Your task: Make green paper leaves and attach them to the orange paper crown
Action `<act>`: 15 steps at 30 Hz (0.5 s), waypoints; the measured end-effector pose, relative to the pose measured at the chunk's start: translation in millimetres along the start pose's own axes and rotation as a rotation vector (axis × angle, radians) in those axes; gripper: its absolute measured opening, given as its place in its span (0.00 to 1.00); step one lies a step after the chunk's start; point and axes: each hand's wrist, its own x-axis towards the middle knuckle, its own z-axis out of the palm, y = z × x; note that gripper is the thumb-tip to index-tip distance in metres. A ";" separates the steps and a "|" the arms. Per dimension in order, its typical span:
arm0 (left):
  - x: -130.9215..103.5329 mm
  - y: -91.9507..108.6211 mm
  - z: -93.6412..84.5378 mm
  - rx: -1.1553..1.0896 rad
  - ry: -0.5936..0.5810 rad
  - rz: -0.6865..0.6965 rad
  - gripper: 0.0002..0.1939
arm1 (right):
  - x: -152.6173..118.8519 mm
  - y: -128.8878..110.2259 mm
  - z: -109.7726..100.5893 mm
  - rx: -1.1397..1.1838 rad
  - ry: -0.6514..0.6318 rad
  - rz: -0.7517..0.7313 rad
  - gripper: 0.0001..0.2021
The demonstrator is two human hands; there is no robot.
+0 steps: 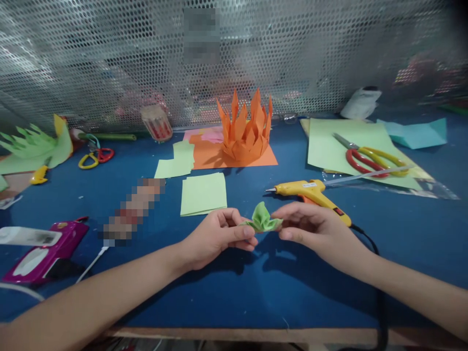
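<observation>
My left hand (223, 231) pinches the left tip of a small light-green folded paper piece (262, 218) between thumb and fingers. It has three pointed petals, one standing up, and is held just above the blue table. My right hand (321, 226) is at its right tip, thumb and fingers curved and apart around it; whether they touch the paper I cannot tell. Behind the right hand lies a yellow hot glue gun (303, 189) with its nozzle pointing left. A stack of light-green paper squares (204, 193) is just beyond my left hand.
An orange paper flower (245, 129) stands at the back on orange paper. Large scissors (369, 155) lie on green sheets (325, 146) at right. Small scissors (95, 155), a purple device (47, 253) and a green paper form (32, 146) are at left. Perforated metal mesh (109, 63) rises behind.
</observation>
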 end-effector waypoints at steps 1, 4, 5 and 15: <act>-0.5 0.1 0.4 -0.008 -0.008 -0.005 0.23 | -0.8 -0.3 0.2 -0.019 0.036 -0.026 0.13; -2.2 0.1 1.0 -0.038 -0.042 -0.037 0.26 | -4.6 -2.5 -0.4 -0.101 0.096 -0.125 0.07; -2.8 -0.1 1.0 -0.051 -0.053 -0.051 0.27 | -6.0 -3.5 -1.0 -0.132 0.104 -0.161 0.05; -6.7 -5.6 1.6 -0.108 -0.162 -0.128 0.25 | -11.0 -10.2 -5.5 -0.376 0.161 -0.436 0.04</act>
